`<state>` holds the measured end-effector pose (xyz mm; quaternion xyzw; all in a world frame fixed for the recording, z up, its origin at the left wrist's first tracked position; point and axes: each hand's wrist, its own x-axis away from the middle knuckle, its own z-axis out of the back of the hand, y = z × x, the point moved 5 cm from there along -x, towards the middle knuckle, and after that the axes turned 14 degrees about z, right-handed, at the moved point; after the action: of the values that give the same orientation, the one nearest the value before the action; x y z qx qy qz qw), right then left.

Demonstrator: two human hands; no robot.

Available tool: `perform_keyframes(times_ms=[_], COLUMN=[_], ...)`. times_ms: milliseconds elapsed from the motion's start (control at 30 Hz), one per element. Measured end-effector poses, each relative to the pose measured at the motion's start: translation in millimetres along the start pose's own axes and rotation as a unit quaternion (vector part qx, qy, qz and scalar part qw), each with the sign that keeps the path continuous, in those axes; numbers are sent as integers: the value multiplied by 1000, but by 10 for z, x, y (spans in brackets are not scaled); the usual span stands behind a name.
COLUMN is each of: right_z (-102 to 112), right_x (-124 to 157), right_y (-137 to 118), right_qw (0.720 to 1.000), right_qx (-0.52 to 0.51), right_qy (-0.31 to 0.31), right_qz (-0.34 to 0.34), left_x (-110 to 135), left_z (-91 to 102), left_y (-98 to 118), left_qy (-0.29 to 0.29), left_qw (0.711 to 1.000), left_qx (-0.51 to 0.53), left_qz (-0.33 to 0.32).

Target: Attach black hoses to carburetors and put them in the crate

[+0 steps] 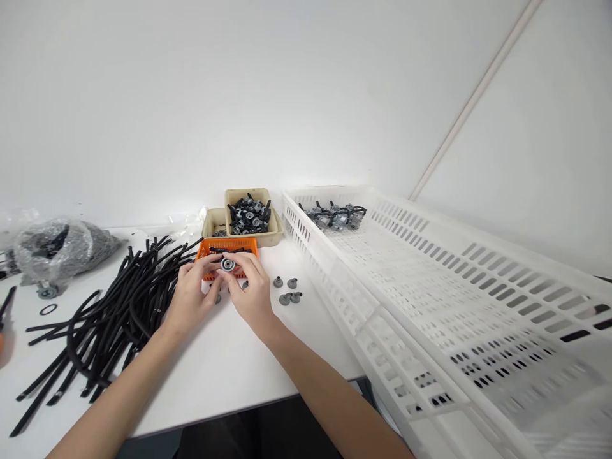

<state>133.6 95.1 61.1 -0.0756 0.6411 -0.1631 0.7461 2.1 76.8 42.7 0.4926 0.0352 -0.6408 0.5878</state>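
Note:
Between my two hands, just in front of an orange basket, is a small round grey part with a ringed face. My left hand pinches it from the left, fingers bent around its edge. From the other side my right hand grips the same part with thumb and fingers. Its back is hidden by my fingers. Several grey round fittings with short stems stand on the white table to the right of my right hand; a few more are partly covered by my hands.
Black rubber tubes lie in a heap at left, beside a plastic bag of grey parts. A black ring lies near it. Beige trays of fittings stand behind the orange basket. A large white crate holding clear assemblies fills the right.

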Motion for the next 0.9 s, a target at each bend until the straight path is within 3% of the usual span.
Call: perform_keyframes(times_ms=[467, 900], right_z=[36, -15], right_x=[-11, 43], right_y=[65, 225], right_qw=[998, 979], right_qx=[-25, -112], right_qy=[34, 60], right_qz=[-50, -157], left_x=[14, 15], left_z=[18, 49], left_y=[23, 56], left_qy=[11, 20], left_qw=[1000, 999], left_qx=[3, 17], left_qz=[2, -20])
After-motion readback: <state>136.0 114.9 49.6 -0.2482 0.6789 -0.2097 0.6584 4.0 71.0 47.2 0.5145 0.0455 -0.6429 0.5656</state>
